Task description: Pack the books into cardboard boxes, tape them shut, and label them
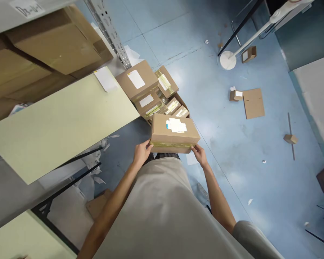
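A long brown cardboard box (164,130) is held level in front of my waist, with white labels (176,125) on its top and shiny tape along its near side. My left hand (142,153) grips its near left corner, fingers closed on the edge. At the near right corner my right hand (199,154) is closed on it the same way. Just beyond it sits a pile of taped, labelled boxes in a larger carton, among them a big one (139,79) at the back left and a smaller one (148,102) in front of that.
To the left stands a pale yellow table (62,126) with a white paper sheet (106,79) on it. Behind are a metal rack post (110,32) and large cartons (56,43). Small boxes (235,95), flat cardboard (253,103) and a white round-based stand (228,60) are on the blue floor.
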{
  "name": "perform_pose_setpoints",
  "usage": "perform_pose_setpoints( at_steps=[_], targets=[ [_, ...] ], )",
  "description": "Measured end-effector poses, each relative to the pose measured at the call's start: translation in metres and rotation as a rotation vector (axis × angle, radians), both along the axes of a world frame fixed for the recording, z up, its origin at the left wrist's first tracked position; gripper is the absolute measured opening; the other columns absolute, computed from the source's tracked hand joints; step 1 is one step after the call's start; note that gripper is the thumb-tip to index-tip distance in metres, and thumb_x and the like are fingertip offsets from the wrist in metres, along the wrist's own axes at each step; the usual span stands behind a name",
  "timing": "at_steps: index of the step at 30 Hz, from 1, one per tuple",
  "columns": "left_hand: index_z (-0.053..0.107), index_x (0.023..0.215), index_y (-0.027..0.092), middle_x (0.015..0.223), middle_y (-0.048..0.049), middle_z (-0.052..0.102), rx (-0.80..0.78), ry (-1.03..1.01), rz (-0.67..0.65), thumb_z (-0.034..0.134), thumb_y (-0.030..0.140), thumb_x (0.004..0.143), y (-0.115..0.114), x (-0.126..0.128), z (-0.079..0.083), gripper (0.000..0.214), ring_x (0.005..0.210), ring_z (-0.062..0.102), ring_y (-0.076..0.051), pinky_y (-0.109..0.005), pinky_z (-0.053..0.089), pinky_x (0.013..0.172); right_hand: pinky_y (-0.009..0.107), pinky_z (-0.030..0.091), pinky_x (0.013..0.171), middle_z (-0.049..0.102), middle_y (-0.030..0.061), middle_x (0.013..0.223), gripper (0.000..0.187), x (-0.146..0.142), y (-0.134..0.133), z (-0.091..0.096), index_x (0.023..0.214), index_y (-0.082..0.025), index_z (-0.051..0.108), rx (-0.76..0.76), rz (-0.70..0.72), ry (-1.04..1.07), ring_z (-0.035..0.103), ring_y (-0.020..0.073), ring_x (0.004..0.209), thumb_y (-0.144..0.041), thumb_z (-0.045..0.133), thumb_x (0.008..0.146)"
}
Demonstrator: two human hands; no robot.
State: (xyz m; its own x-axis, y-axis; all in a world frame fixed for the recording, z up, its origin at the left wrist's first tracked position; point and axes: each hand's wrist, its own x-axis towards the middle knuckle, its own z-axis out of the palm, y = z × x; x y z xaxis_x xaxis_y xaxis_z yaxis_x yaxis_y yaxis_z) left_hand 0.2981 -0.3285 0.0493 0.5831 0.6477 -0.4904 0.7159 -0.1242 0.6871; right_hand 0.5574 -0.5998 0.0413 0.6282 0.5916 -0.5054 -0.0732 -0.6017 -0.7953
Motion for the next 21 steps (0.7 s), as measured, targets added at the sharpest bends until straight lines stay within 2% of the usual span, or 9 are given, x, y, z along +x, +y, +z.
perform_pose_setpoints(
  at_steps=[5,10,16,19,21],
  targets=[
    [0.076,0.141,0.025,0.117,-0.0114,0.084,0.017,0.015,-0.02,0.07,0.022,0.096,0.01,0.065,-0.004,0.045,0.109,0.08,-0.034,-0.038,0.06,0.091,0.051,0.057,0.11,0.077,0.0141,0.136,0.068,0.046,0.0,-0.012,0.125,-0.022,0.073,0.002,-0.052,0.018,0.071,0.0362,0.129,-0.08,0.062,0.091],
    [0.075,0.142,0.023,0.121,-0.013,0.083,0.02,0.05,-0.015,0.07,0.022,0.097,0.019,0.102,-0.004,0.046,0.11,0.08,-0.036,-0.04,0.06,0.094,0.051,0.058,0.108,0.077,0.0153,0.135,0.07,0.077,0.006,-0.022,0.125,-0.021,0.072,-0.019,-0.047,0.031,0.071,0.0356,0.128,-0.081,0.06,0.091],
    [0.074,0.144,0.022,0.112,-0.0146,0.084,0.058,0.133,-0.079,0.069,0.023,0.098,0.03,0.13,-0.006,0.047,0.104,0.079,-0.038,-0.041,0.059,0.093,0.052,0.06,0.104,0.079,0.0165,0.126,0.071,0.092,0.011,-0.036,0.118,-0.02,0.071,-0.056,-0.11,0.056,0.074,0.0341,0.118,-0.083,0.062,0.086],
    [0.072,0.144,0.017,0.106,-0.0164,0.083,0.1,0.149,-0.165,0.066,0.024,0.099,0.036,0.159,-0.012,0.046,0.099,0.078,-0.036,-0.041,0.058,0.093,0.054,0.062,0.099,0.081,0.0156,0.116,0.074,0.095,0.008,-0.045,0.11,-0.02,0.071,-0.113,-0.19,0.091,0.075,0.0334,0.11,-0.087,0.065,0.08],
    [0.07,0.145,0.015,0.105,-0.0166,0.082,0.134,0.084,-0.218,0.063,0.021,0.1,0.039,0.187,-0.019,0.046,0.102,0.076,-0.035,-0.041,0.057,0.096,0.054,0.063,0.098,0.081,0.015,0.112,0.077,0.097,0.004,-0.05,0.108,-0.02,0.07,-0.13,-0.271,0.126,0.075,0.0333,0.108,-0.089,0.068,0.074]
  ],
)
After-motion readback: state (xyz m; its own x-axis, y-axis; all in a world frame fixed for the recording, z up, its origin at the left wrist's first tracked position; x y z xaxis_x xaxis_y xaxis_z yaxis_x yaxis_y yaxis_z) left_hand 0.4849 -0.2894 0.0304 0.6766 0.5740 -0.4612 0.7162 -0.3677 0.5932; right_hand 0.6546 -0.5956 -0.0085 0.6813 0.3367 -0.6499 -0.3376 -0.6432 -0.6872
